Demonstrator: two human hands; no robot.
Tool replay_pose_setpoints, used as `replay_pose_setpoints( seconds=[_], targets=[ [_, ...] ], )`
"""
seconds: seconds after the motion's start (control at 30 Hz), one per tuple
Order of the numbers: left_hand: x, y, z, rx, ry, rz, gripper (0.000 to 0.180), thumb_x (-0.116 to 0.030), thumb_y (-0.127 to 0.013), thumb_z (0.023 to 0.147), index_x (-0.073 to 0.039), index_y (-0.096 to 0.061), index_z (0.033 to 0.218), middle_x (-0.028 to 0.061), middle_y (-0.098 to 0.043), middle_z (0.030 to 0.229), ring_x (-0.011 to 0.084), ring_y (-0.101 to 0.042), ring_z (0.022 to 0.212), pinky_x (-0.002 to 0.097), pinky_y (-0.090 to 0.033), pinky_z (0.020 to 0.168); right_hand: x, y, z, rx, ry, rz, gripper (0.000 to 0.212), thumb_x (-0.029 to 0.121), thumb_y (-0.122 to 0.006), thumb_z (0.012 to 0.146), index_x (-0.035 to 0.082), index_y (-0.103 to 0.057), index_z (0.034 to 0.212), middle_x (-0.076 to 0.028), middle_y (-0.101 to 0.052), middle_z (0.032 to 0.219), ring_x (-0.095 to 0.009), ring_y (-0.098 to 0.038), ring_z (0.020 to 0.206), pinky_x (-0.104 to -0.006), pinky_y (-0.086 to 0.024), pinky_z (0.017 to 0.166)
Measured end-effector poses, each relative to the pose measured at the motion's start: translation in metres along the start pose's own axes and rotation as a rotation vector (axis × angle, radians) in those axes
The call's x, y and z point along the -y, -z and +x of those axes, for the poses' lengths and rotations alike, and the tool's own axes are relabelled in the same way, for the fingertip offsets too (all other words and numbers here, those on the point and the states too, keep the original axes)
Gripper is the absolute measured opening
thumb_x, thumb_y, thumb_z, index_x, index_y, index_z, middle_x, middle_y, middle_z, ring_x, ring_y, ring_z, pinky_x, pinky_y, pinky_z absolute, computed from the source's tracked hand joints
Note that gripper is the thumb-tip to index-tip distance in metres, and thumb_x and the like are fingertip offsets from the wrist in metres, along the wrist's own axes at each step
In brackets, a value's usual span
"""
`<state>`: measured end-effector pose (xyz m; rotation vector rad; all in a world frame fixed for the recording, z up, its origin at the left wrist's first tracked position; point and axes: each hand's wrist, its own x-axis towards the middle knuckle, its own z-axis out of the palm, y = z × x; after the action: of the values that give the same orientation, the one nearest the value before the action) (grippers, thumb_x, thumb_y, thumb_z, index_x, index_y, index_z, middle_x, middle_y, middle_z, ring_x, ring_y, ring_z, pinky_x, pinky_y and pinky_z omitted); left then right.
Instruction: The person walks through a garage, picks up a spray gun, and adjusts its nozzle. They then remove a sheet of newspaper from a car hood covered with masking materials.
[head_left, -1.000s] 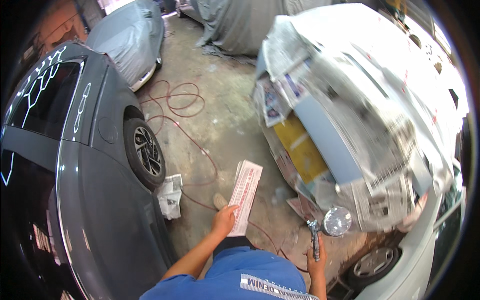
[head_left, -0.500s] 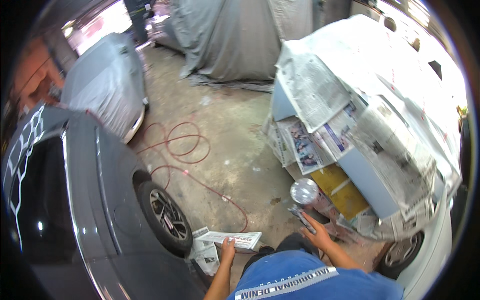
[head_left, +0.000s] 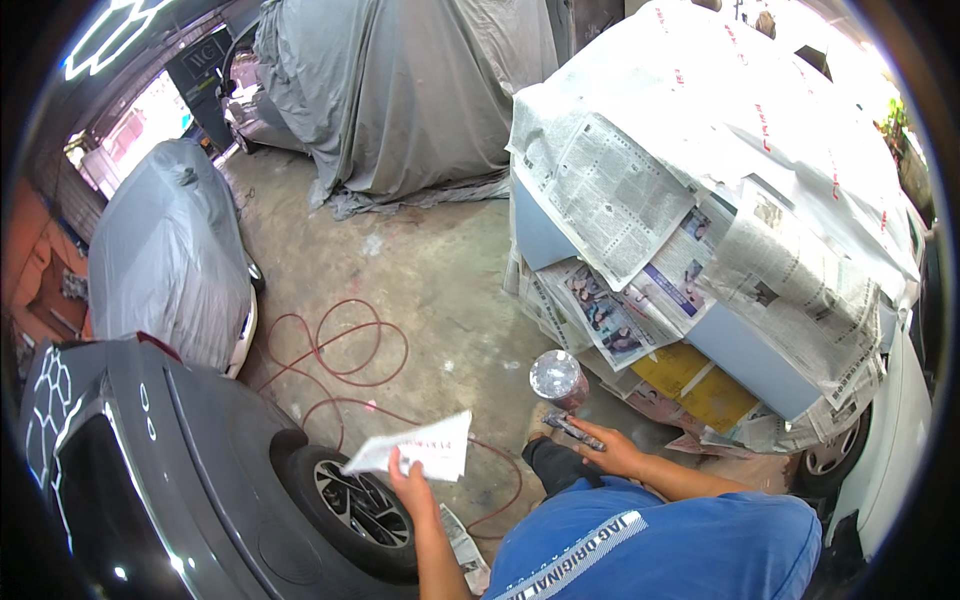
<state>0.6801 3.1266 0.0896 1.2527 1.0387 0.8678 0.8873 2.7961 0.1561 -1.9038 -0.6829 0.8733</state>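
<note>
In my left hand (head_left: 412, 485) is a loosely folded sheet of white paper (head_left: 430, 447) with reddish print, pinched between thumb and fingers beside the dark car's wheel. My right hand (head_left: 618, 455) is closed on the grey handle of what looks like a spray gun (head_left: 572, 430). A round cup (head_left: 557, 378) with a shiny, paint-smeared lid and reddish sides sits at the gun's far end. Whether the cup joins the gun is hidden. Some newspaper (head_left: 466, 555) lies low beside my left forearm.
A dark grey car (head_left: 215, 450) stands close on the left. Newspaper and white sheeting (head_left: 640, 190) cover the car on my right. Looped red hose (head_left: 365, 383) crosses the concrete floor. Farther off are cars under a silver cover (head_left: 165, 250) and a grey cover (head_left: 400, 100).
My left hand has lifted the white paper up and to the left, away from the newspaper below it. The spray gun and cup have shifted left with my right hand. The view has moved too.
</note>
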Motion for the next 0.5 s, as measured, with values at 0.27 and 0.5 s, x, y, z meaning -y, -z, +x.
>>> replay_pose_setpoints(
  seconds=[0.27, 0.5],
  targets=[
    [-0.277, -0.27, 0.104, 0.633, -0.191, -0.335, 0.065, 0.012, -0.05, 0.086, 0.005, -0.037, 0.149, 0.0178, -0.047, 0.145, 0.0243, -0.051, 0.129, 0.0355, -0.041, 0.109, -0.003, 0.045, 0.104, -0.026, 0.066, -0.143, 0.064, 0.033, -0.063, 0.098, 0.029, -0.037, 0.156, -0.016, -0.054, 0.146, -0.039, -0.058, 0.124, -0.0429, -0.049, 0.104],
    [-0.362, -0.53, 0.088, 1.317, -0.19, -0.421, 0.063, 0.013, -0.053, 0.085, 0.002, -0.043, 0.147, 0.0171, -0.05, 0.143, 0.0237, -0.053, 0.128, 0.0348, -0.043, 0.109, -0.022, 0.08, 0.166, -0.103, -0.002, -0.088, 0.064, 0.032, -0.061, 0.098, 0.037, -0.034, 0.156, -0.014, -0.056, 0.143, -0.039, -0.063, 0.116, -0.0448, -0.05, 0.1]
  ],
)
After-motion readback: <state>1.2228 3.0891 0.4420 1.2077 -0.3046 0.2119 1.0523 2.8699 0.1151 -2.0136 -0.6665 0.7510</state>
